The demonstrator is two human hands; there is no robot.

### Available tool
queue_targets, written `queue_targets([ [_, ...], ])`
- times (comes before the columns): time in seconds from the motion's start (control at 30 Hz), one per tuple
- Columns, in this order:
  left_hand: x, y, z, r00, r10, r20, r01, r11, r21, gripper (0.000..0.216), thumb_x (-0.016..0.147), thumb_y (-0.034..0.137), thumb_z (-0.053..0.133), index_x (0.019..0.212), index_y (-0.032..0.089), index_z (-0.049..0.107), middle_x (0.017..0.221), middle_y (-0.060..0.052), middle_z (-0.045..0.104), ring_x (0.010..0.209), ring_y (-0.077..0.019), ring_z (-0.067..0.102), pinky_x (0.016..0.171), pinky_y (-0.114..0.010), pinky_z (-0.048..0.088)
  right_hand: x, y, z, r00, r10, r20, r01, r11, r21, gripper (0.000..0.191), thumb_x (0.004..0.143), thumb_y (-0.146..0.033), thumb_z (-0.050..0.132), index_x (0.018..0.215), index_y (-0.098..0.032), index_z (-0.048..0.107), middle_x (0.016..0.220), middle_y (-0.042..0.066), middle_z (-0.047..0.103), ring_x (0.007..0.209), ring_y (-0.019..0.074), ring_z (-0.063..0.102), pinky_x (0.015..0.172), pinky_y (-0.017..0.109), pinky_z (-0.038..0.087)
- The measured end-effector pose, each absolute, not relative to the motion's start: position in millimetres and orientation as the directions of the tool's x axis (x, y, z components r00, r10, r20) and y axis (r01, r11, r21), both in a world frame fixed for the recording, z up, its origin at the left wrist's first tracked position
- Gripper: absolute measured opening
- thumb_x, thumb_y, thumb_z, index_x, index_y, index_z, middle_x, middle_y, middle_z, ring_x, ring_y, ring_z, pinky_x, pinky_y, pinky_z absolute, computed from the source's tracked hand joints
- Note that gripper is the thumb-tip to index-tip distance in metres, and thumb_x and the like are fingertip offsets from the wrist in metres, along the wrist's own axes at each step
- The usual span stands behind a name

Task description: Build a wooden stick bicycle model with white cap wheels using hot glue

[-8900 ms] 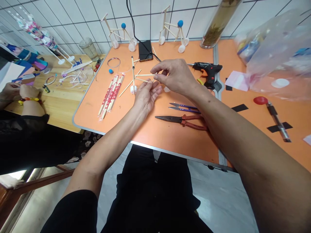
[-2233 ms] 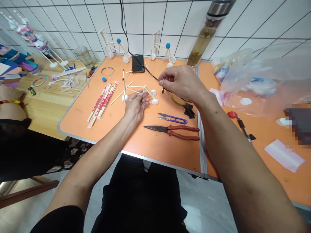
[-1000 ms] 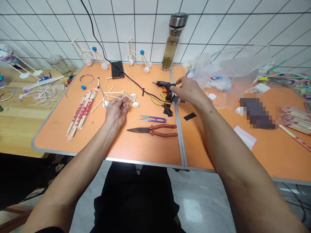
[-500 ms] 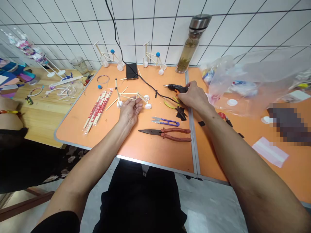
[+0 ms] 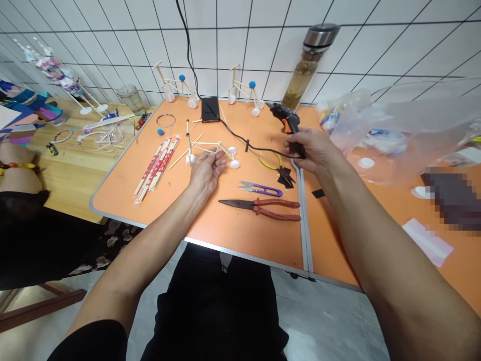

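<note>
My left hand (image 5: 206,170) has its fingers closed on the rail of a small tricycle model (image 5: 234,164) made of wooden sticks with white round wheels. The model stands on the orange table, and part of it is hidden by the fingers. Gripped by its handle in my right hand (image 5: 310,148) is a black hot glue gun (image 5: 286,118) with an orange trigger, raised and pointing up to the left. Below that hand lie yellow-handled pliers (image 5: 276,163), purple thread snips (image 5: 263,189) and red-handled long-nose pliers (image 5: 259,204).
Wrapped chopsticks (image 5: 156,170) and a blue ball (image 5: 160,132) lie on the left. Two finished-looking stick tricycles (image 5: 192,103) stand along the wall by a phone (image 5: 210,110) and a tea bottle (image 5: 306,75). The gun's black cord (image 5: 236,134) crosses the table. Another person's arm (image 5: 18,170) rests at far left.
My right hand has lifted the glue gun off the table and tilted its nozzle upward. My left hand stays on the stick tricycle. The view has shifted slightly.
</note>
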State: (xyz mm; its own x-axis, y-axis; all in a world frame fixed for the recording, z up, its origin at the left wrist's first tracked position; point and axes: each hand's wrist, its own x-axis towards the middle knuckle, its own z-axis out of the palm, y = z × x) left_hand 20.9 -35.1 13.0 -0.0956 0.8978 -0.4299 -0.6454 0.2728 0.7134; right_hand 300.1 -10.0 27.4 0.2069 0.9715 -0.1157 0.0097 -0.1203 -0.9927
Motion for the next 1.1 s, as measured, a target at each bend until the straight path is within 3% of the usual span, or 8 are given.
queue_targets([
  [0.17, 21.4, -35.4, 13.9, -0.091, 0.905, -0.415, -0.641, 0.266, 0.72, 0.018, 0.119, 0.007, 0.053, 0.112, 0.016, 0.067, 0.078, 0.001, 0.081, 0.05, -0.0052, 0.068, 0.056, -0.014, 0.055, 286.3, -27.0, 47.0, 0.106, 0.994, -0.036, -0.054, -0.031, -0.998, 0.035, 0.072, -0.029, 0.089, 0.093, -0.029, 0.061, 0.088, 0.0, 0.062, 0.071, 0.0161, 0.054, 0.064, 0.033, 0.054],
  [0.27, 21.5, -33.7, 12.7, -0.097, 0.903, -0.418, -0.635, 0.268, 0.725, 0.019, 0.119, 0.005, 0.052, 0.112, 0.016, 0.067, 0.077, 0.002, 0.08, 0.051, -0.0052, 0.068, 0.057, -0.014, 0.055, 275.4, -34.0, 52.5, 0.079, 0.997, 0.003, -0.008, 0.004, -1.0, 0.041, 0.083, -0.054, 0.094, 0.097, -0.03, 0.065, 0.093, 0.001, 0.066, 0.068, 0.0145, 0.052, 0.052, 0.027, 0.047],
  [0.33, 21.6, -33.0, 12.2, -0.103, 0.903, -0.418, -0.632, 0.265, 0.728, 0.02, 0.118, 0.003, 0.053, 0.111, 0.015, 0.067, 0.078, 0.001, 0.08, 0.052, -0.0056, 0.068, 0.059, -0.014, 0.056, 269.7, -36.2, 51.0, 0.072, 0.996, 0.053, 0.024, 0.051, -0.998, 0.054, 0.084, -0.073, 0.094, 0.095, -0.029, 0.066, 0.094, 0.002, 0.068, 0.065, 0.0132, 0.051, 0.046, 0.026, 0.042],
  [0.4, 21.8, -33.0, 11.9, -0.103, 0.902, -0.419, -0.637, 0.264, 0.724, 0.02, 0.117, 0.003, 0.053, 0.112, 0.015, 0.069, 0.08, 0.0, 0.081, 0.052, -0.0058, 0.068, 0.059, -0.015, 0.056, 266.1, -37.4, 46.8, 0.054, 0.99, 0.133, 0.051, 0.13, -0.99, 0.06, 0.084, -0.08, 0.094, 0.096, -0.027, 0.068, 0.097, 0.003, 0.071, 0.063, 0.012, 0.052, 0.045, 0.026, 0.043],
  [0.6, 21.5, -34.8, 11.9, -0.087, 0.903, -0.42, -0.644, 0.271, 0.715, 0.018, 0.118, 0.006, 0.056, 0.119, 0.014, 0.072, 0.082, -0.001, 0.081, 0.053, -0.007, 0.069, 0.06, -0.016, 0.055, 259.1, -44.6, 36.3, -0.036, 0.914, 0.404, 0.272, 0.398, -0.876, 0.056, 0.097, -0.08, 0.085, 0.108, -0.027, 0.077, 0.097, 0.005, 0.078, 0.066, 0.0161, 0.059, 0.053, 0.032, 0.051],
  [0.77, 20.5, -33.8, 10.9, -0.082, 0.903, -0.423, -0.642, 0.277, 0.715, 0.02, 0.118, 0.007, 0.055, 0.124, 0.015, 0.073, 0.082, 0.0, 0.081, 0.053, -0.0064, 0.068, 0.061, -0.015, 0.055, 247.3, -51.3, 32.4, -0.104, 0.839, 0.534, 0.478, 0.513, -0.712, 0.072, 0.102, -0.092, 0.068, 0.115, -0.023, 0.082, 0.097, 0.009, 0.082, 0.087, 0.0277, 0.074, 0.074, 0.04, 0.06],
  [0.87, 20.3, -33.0, 9.8, -0.076, 0.905, -0.419, -0.646, 0.276, 0.712, 0.022, 0.118, 0.007, 0.056, 0.128, 0.015, 0.074, 0.081, 0.0, 0.081, 0.054, -0.0064, 0.068, 0.062, -0.015, 0.055, 242.1, -51.9, 28.4, -0.135, 0.804, 0.579, 0.534, 0.551, -0.641, 0.079, 0.102, -0.095, 0.064, 0.123, -0.022, 0.085, 0.094, 0.009, 0.082, 0.085, 0.0286, 0.074, 0.076, 0.043, 0.06],
  [1.1, 20.8, -34.5, 10.3, -0.079, 0.91, -0.407, -0.651, 0.262, 0.712, 0.017, 0.117, 0.007, 0.058, 0.121, 0.014, 0.073, 0.081, -0.001, 0.081, 0.053, -0.0074, 0.069, 0.061, -0.017, 0.056, 237.8, -52.4, 25.2, -0.182, 0.791, 0.584, 0.596, 0.561, -0.574, 0.075, 0.108, -0.09, 0.06, 0.126, -0.021, 0.086, 0.092, 0.008, 0.081, 0.08, 0.0264, 0.071, 0.074, 0.04, 0.056],
])
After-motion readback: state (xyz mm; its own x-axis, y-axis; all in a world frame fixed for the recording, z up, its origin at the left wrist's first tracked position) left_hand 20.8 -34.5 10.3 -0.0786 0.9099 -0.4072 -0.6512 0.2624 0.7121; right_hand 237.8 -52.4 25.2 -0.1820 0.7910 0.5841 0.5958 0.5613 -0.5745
